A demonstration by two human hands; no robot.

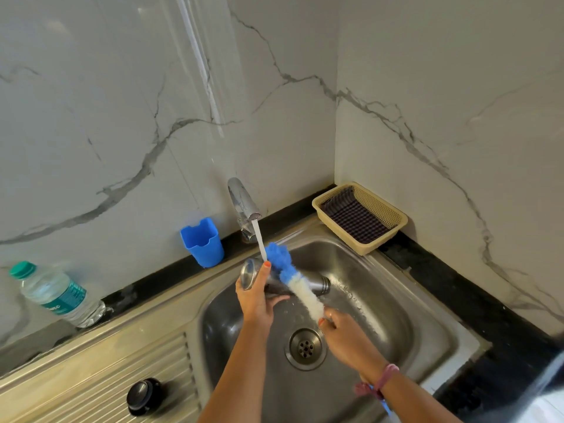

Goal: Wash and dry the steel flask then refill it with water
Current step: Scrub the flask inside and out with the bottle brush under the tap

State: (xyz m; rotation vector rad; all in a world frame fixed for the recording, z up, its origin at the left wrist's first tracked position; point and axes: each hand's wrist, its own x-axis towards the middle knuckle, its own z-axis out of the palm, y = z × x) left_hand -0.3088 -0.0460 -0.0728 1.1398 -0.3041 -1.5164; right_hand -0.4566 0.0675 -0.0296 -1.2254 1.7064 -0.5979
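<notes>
Flask: the steel flask point(314, 283) lay on its side over the sink point(427, 303), base toward the left, mouth toward the right.
Left hand: the left hand point(256, 296) had its fingers wrapped round the flask's base end, thumb on top.
Right hand: the right hand point(341, 331) gripped the low end of the bottle brush point(293, 277) — blue-and-white bristles lay across the flask's outside.
Tap: the tap point(244, 203) ran, its stream falling at the brush's blue tip.
Risk: wet steel held one-handed would likely slip and drop into the basin — hard scrubbing could cause it.
Elsewhere: a cloth in the basket point(393, 221) on the worktop, a lid point(143, 395) on the drainboard.
</notes>
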